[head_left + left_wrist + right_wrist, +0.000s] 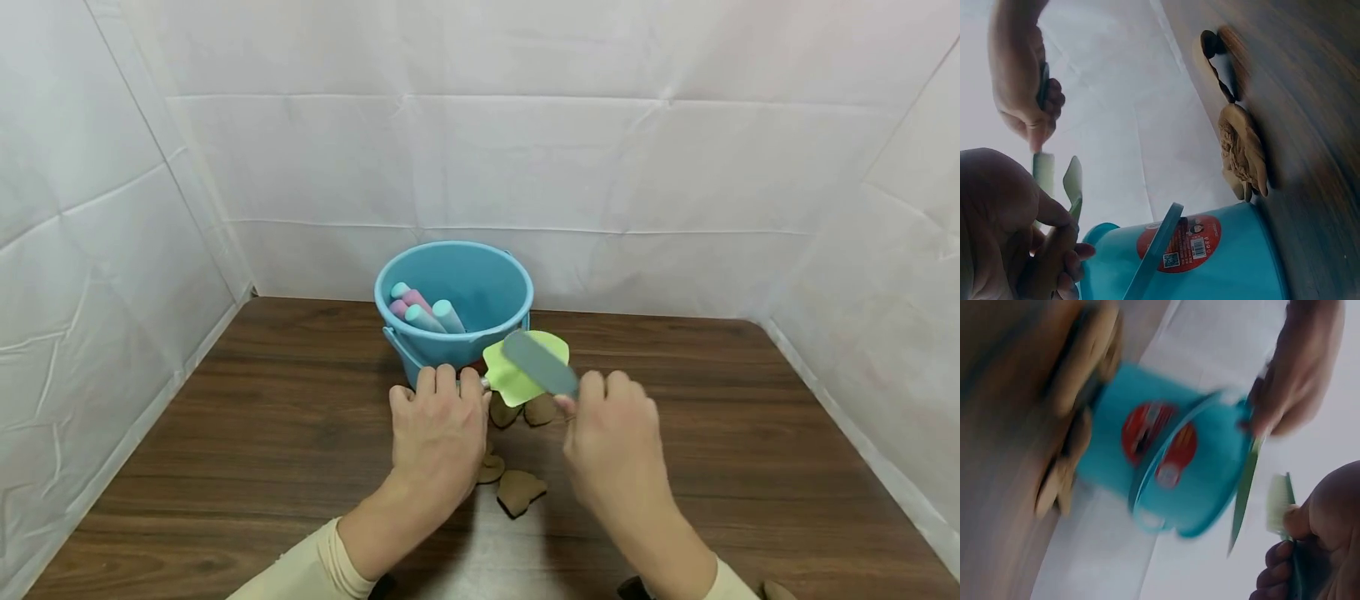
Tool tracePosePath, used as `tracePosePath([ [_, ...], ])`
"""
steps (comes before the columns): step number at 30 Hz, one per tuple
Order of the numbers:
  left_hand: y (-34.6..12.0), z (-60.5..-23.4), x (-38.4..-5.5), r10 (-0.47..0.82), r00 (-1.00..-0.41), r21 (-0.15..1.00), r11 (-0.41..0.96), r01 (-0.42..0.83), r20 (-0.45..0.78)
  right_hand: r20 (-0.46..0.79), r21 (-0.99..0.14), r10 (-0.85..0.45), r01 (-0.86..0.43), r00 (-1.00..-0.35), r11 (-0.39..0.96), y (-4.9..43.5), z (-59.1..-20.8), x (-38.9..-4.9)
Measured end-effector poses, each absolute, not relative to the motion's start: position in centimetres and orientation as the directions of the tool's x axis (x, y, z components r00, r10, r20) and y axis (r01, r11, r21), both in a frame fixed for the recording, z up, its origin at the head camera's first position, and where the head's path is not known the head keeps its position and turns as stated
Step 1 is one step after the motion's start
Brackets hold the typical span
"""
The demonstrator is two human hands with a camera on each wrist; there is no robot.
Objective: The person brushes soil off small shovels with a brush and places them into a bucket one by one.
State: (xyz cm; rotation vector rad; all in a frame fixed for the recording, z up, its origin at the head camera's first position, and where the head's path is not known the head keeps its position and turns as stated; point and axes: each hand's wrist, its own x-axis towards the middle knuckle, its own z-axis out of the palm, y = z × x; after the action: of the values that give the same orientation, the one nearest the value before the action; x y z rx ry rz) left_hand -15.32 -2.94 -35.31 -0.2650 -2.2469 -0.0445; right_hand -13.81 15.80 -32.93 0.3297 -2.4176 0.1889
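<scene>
My left hand (441, 429) grips the handle of a small trowel with a lime-green blade (516, 388), in front of the blue bucket. The left wrist view shows its brown handle (1049, 259) inside the curled fingers. My right hand (617, 442) holds a brush with a grey-green back (542, 363), which overlaps the blade in the head view. Pale bristles (1277, 503) face the blade, with a gap between them in the right wrist view. Below the tools lie several brown clay-like pieces (520, 492); my left hand partly hides one.
The blue bucket (491, 279) stands at the back of the wooden table (300, 417), with several pink and light-blue sticks (447, 317) inside. White sheeting (525, 167) encloses the back and sides. Another brown piece (777, 591) shows at the front right edge.
</scene>
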Motion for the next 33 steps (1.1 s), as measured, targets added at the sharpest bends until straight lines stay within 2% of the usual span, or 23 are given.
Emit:
tracePosePath([
  [3, -2.9, -35.2, -15.3, 0.173, -0.617, -0.048, 0.976, 0.214, 0.768, 0.612, -0.009, -0.254, -0.328, -0.749, 0.945, 14.7, -33.2, -12.9],
  [6, -2.7, -35.2, -15.2, 0.181, -0.606, -0.049, 0.972, 0.228, 0.774, 0.615, 0.019, -0.26, -0.315, -0.745, 0.949, 14.5, -33.4, -12.9],
  [10, -2.6, -35.2, -15.2, 0.194, -0.577, -0.059, 0.968, 0.244, 0.794, 0.659, 0.014, -0.205, -0.261, -0.724, 0.965, 15.5, -33.5, -13.8],
  [13, -2.7, -35.3, -15.2, 0.192, -0.564, -0.065, 0.969, 0.238, 0.803, 0.655, -0.033, -0.143, -0.218, -0.742, 0.975, 16.7, -33.3, -14.7],
  [18, -2.8, -35.5, -15.2, 0.203, -0.58, -0.063, 0.966, 0.252, 0.789, 0.639, -0.107, -0.019, -0.113, -0.769, 0.988, 19.2, -32.9, -16.3],
  [22, -2.8, -35.5, -15.2, 0.205, -0.598, -0.063, 0.966, 0.25, 0.775, 0.652, -0.125, 0.016, -0.087, -0.758, 0.988, 20.4, -32.8, -16.9],
  [27, -3.0, -35.6, -15.4, 0.201, -0.608, -0.067, 0.97, 0.236, 0.768, 0.623, -0.143, -0.06, -0.189, -0.78, 0.971, 18.3, -32.2, -15.1],
  [30, -3.0, -35.6, -15.4, 0.202, -0.611, -0.066, 0.969, 0.238, 0.766, 0.597, -0.089, -0.169, -0.274, -0.784, 0.958, 16.2, -32.3, -13.6],
  [33, -2.9, -35.5, -15.2, 0.201, -0.612, -0.059, 0.968, 0.245, 0.765, 0.606, -0.004, -0.24, -0.305, -0.758, 0.952, 15.0, -32.9, -13.1],
])
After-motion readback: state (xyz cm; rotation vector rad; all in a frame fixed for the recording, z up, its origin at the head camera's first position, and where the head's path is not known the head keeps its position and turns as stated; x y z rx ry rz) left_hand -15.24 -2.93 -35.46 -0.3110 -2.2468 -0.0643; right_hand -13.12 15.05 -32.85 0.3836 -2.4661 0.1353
